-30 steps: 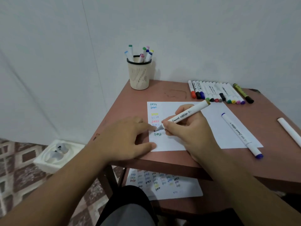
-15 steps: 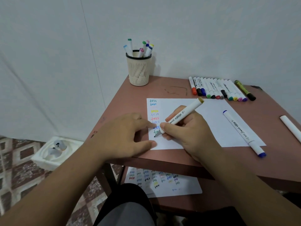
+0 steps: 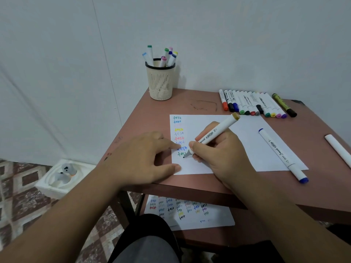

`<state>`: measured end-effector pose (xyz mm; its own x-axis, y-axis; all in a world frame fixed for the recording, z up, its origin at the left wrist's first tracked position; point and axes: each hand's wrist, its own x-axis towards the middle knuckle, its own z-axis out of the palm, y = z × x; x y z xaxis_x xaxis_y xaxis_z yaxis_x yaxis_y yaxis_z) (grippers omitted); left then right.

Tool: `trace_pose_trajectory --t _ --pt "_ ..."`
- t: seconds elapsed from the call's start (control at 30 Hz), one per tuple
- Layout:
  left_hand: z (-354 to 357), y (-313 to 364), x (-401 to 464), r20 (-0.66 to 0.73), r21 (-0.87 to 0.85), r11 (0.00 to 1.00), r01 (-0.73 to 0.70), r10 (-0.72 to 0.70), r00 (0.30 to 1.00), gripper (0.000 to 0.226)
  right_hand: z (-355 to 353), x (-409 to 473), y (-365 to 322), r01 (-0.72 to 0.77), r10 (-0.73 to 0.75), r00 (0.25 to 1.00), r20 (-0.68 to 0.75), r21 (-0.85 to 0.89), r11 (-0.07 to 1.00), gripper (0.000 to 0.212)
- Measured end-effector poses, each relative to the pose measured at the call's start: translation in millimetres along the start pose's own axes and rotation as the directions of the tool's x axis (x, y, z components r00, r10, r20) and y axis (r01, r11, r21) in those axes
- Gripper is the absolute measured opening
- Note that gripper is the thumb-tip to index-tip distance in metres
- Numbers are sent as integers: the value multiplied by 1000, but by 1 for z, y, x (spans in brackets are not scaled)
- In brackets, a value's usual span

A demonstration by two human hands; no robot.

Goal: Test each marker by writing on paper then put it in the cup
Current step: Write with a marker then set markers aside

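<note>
At the tabletop's left edge the left hand (image 3: pixel 144 158) lies flat, fingers spread, pinning the paper (image 3: pixel 237 145) — it grasps nothing. Just right of it the right hand (image 3: pixel 218 149) pinches the marker (image 3: pixel 212 135), tip down on the sheet's near-left corner beside the green "test", barrel slanting up and away to the right. The cup (image 3: pixel 161 82) stands at the far-left corner — beyond the left hand, so I judge the marker must travel away and leftward, then tip upright. Untested markers (image 3: pixel 252 103) line the far-right edge.

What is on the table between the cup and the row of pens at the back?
Nothing stands there. Between the cup and the row of markers, the head view shows only bare table with a faint dark scribble.
</note>
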<state>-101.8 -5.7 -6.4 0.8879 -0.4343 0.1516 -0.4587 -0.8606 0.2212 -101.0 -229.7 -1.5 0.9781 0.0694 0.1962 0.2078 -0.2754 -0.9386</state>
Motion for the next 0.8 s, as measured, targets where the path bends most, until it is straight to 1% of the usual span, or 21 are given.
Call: trace_pose_trajectory --t 0.1,0.23,0.3,0.37,0.43,0.47,0.5,0.57,0.6,0.63,0.7,0.8 --pt "-1 0 0 -1 6 1000 -9 9 1000 71 -1 -1 -1 -4 4 1000 25 1 1000 14" --pt "0 0 0 -5 -4 1000 -8 8 1000 69 -1 0 0 -9 9 1000 -15 -2 1000 13" --pt "-1 1 1 -2 -11 1000 -5 5 1000 68 -2 -1 0 -1 0 1000 -11 -30 1000 13" --pt "-1 2 0 1 -10 1000 -12 12 1000 67 -1 -1 -1 -4 4 1000 -5 -18 1000 13" --pt "0 1 -2 -26 -14 1000 -21 21 999 66 0 -1 0 -3 3 1000 -19 -29 1000 13" --pt "0 1 -3 -47 -47 999 -14 12 999 67 0 0 1 -5 4 999 -37 -9 1000 13" --pt "1 2 -5 -67 -115 993 -4 -3 998 70 -1 0 1 -5 7 998 -56 48 999 13" --pt "2 3 -7 -102 -283 959 -2 -28 994 76 -3 1 -1 10 6 997 -70 227 974 14" --pt "2 3 -6 -120 -332 943 -12 -30 992 77 -3 0 -2 23 -4 998 -62 312 950 15" --pt "2 3 -6 -135 -359 933 -23 -28 991 80 -4 -2 -4 36 -20 999 -48 374 927 16" --pt "2 5 -4 -154 -386 921 -47 -15 988 85 -3 -5 -9 57 -60 998 -8 437 898 16" --pt "3 5 -5 -153 -387 920 -63 4 988 90 -2 -6 -14 66 -95 995 43 447 892 12"
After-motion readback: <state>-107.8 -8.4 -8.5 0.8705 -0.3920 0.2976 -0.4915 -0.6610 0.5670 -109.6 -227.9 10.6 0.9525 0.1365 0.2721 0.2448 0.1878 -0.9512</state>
